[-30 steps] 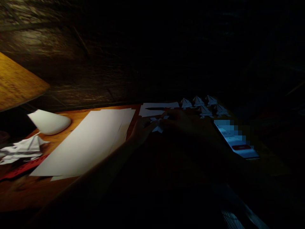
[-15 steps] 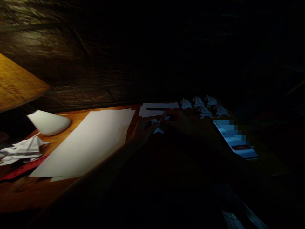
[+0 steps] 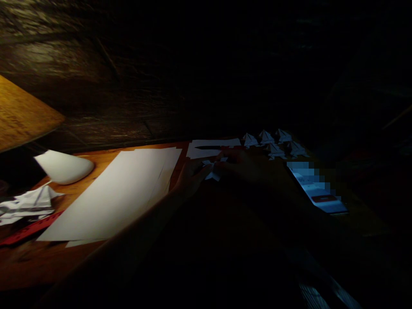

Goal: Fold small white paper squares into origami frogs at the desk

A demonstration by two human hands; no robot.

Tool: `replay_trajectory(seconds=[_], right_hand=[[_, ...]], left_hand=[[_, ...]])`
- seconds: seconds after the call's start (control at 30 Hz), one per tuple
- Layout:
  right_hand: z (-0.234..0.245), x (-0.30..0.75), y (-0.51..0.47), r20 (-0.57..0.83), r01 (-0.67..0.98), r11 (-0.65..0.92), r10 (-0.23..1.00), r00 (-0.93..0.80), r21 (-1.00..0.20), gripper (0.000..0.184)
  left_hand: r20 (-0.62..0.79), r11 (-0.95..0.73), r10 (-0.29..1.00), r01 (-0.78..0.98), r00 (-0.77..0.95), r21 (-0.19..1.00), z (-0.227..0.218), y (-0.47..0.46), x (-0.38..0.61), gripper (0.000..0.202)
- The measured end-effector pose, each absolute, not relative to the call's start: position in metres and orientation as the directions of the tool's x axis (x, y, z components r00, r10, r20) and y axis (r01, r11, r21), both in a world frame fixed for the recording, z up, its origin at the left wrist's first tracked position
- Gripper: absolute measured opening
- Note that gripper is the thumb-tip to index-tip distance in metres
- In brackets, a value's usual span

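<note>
Between my two hands is a small folded paper figure [image 3: 213, 171], white, with points sticking out. My left hand [image 3: 190, 175] pinches its left side, thumb along the near edge. From the right, my right hand [image 3: 240, 165] grips the other side, though deep shadow hides most of its fingers. Just beyond the hands lie white paper sheets [image 3: 201, 150], with a dark shape across them. To the right of these stand several finished-looking folded paper figures [image 3: 276, 150] in two rows.
A stack of white sheets [image 3: 119, 193] lies left of my hands on the wooden table [image 3: 35, 266]. Farther left are a red ruler [image 3: 32, 229], crumpled paper [image 3: 30, 204], a curled white piece [image 3: 66, 167] and a lampshade [image 3: 25, 113]. A lit phone [image 3: 317, 189] lies at right.
The view has shifted very slightly, so things sit a little farther left. Both hands keep their hold on the folded paper figure, with hardly any visible movement.
</note>
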State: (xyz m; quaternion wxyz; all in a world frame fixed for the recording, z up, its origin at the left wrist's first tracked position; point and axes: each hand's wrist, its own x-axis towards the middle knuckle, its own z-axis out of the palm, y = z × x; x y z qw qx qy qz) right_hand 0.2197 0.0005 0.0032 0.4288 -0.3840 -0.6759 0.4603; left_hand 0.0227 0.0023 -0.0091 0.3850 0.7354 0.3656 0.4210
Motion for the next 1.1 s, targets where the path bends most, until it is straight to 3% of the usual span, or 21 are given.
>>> replay_trajectory(seconds=[0.17,0.5,0.73,1.1], right_hand=[[0.0005,0.2185,0.0016,0.214,0.072,0.251,0.918,-0.334,-0.965,0.023],[-0.0010,0.2207,0.0031,0.242,0.177,0.310,0.914,-0.325,-0.934,0.020],[-0.0033,0.2185,0.0024,0.239,0.113,0.291,0.911,-0.335,-0.950,0.026],[0.0016,0.2192,0.0007,0.260,0.171,0.329,0.906,-0.334,-0.929,0.027]], left_hand=[[0.356,-0.452,0.862,0.227,0.360,0.863,-0.0097,0.0039,0.0230,0.032],[0.352,-0.442,0.857,0.184,0.377,0.878,-0.0098,0.0029,0.0226,0.033],[0.348,-0.451,0.846,0.194,0.405,0.871,-0.0100,0.0052,0.0214,0.032],[0.343,-0.451,0.850,0.215,0.400,0.866,-0.0071,0.0020,0.0227,0.033]])
